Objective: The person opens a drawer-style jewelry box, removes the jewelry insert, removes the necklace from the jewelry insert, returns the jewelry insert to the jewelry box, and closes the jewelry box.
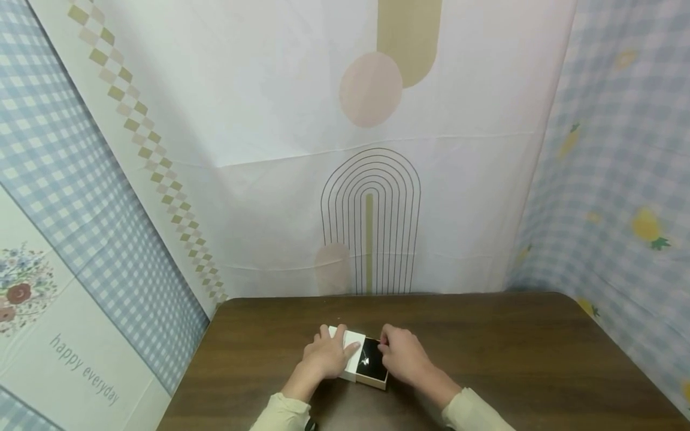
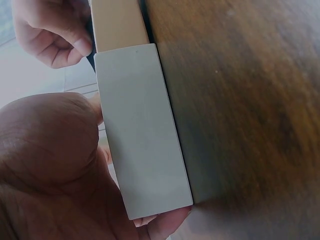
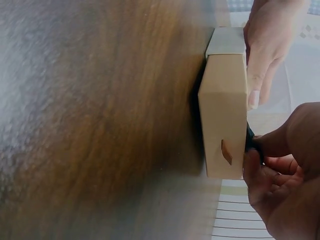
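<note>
A white box sleeve [image 1: 353, 363] lies on the table with a tan inner drawer [image 3: 223, 112] slid partly out toward the right. Inside the drawer is a black pad [image 1: 373, 353], and a small shiny silvery piece [image 1: 365, 360] shows on it. My left hand [image 1: 327, 354] holds the sleeve, thumb over the top and fingers around its far end. At the drawer's right end, my right hand [image 1: 403, 354] pinches the pad's black edge [image 3: 251, 142] between thumb and finger; this edge stands slightly above the drawer wall. A slot [image 3: 226, 152] is cut in the drawer's end.
The box rests on a dark brown wooden table [image 1: 485, 347]. Behind the table hangs a white patterned cloth [image 1: 269, 209]. Blue checked cloths hang at the left [image 1: 108, 161] and right [image 1: 609, 179] sides.
</note>
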Available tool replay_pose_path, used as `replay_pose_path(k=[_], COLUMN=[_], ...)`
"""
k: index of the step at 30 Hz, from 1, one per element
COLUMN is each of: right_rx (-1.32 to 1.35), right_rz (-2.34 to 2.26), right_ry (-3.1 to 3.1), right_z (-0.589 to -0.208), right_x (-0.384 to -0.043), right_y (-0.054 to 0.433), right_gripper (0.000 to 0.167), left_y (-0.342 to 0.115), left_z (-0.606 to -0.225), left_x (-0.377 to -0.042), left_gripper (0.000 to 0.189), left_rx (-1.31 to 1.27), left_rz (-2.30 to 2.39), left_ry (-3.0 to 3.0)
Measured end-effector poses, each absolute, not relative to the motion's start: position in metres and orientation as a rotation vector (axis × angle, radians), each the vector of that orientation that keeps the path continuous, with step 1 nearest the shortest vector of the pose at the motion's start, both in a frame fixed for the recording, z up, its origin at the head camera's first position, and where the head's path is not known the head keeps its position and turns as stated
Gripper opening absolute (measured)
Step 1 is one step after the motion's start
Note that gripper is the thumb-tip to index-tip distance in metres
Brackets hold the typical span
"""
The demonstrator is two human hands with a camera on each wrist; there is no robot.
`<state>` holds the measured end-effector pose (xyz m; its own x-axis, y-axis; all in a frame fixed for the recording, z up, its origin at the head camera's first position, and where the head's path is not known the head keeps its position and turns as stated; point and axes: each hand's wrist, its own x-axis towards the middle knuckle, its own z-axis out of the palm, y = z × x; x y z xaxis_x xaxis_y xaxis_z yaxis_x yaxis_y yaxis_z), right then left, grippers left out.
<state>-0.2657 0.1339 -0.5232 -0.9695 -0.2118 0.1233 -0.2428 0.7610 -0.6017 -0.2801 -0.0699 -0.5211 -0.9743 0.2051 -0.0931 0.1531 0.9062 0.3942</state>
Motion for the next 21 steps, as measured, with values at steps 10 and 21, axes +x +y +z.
replay_pose_path(k=[10, 21], right_rx=[0.305, 0.161], right_rz=[1.167, 1.525], right_ry=[-2.861, -2.786], right_z=[-0.5180, -0.5155], right_x=[-0.2666, -0.2675], right_y=[0.1377, 0.1372], right_gripper=[0.010, 0.005], left_y=[-0.0701, -0.0697], left_z=[-0.5224, -0.5191], left_x=[-0.2817, -0.2810], left_gripper=[0.067, 0.066], left_rx=[0.265, 0.254], left_rz=[0.599, 0.624], left_ry=[2.934, 2.931])
